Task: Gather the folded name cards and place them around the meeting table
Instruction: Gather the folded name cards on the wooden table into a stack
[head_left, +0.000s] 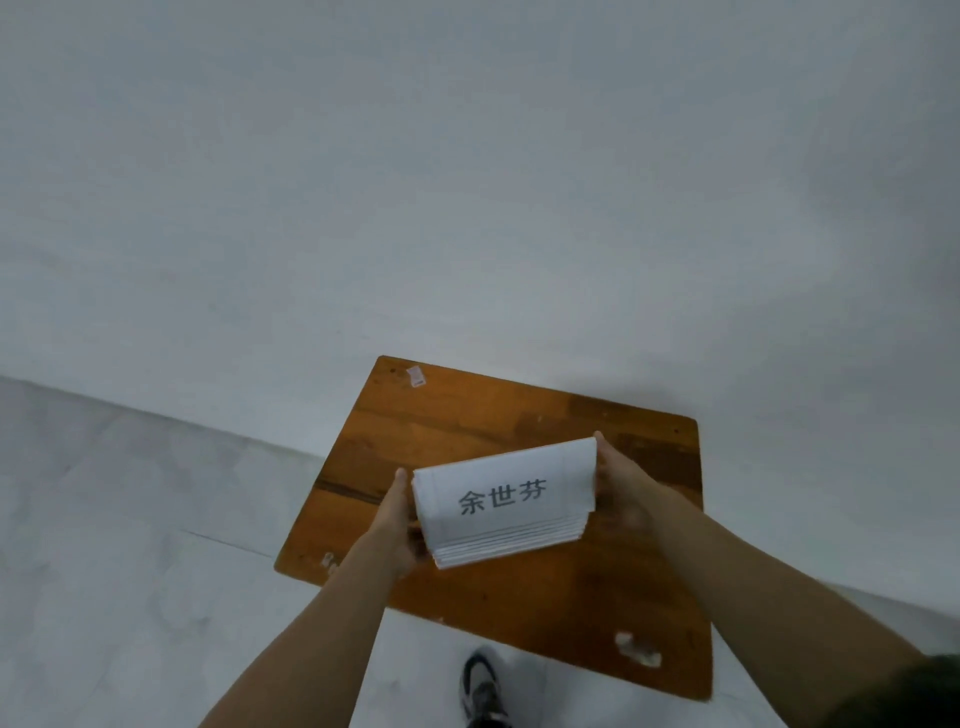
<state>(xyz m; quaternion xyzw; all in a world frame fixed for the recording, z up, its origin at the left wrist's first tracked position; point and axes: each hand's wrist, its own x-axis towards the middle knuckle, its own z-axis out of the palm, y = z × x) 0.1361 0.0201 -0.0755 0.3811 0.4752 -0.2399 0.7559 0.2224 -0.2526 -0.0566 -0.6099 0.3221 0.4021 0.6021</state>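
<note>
Stack of folded name cards (504, 501) at frame centre, long axis left-right, pinched endwise between left hand (396, 525) and right hand (621, 486) over small wooden table (467, 415)

- Stack of folded name cards (506, 501): white paper, several layered, edges stepped along the near side.
- Top card face up, printed with three dark characters, thin grey lines near its borders.
- Tilted slightly, right end farther away.
- Held above a small wooden table, gripped at both short ends.
</note>
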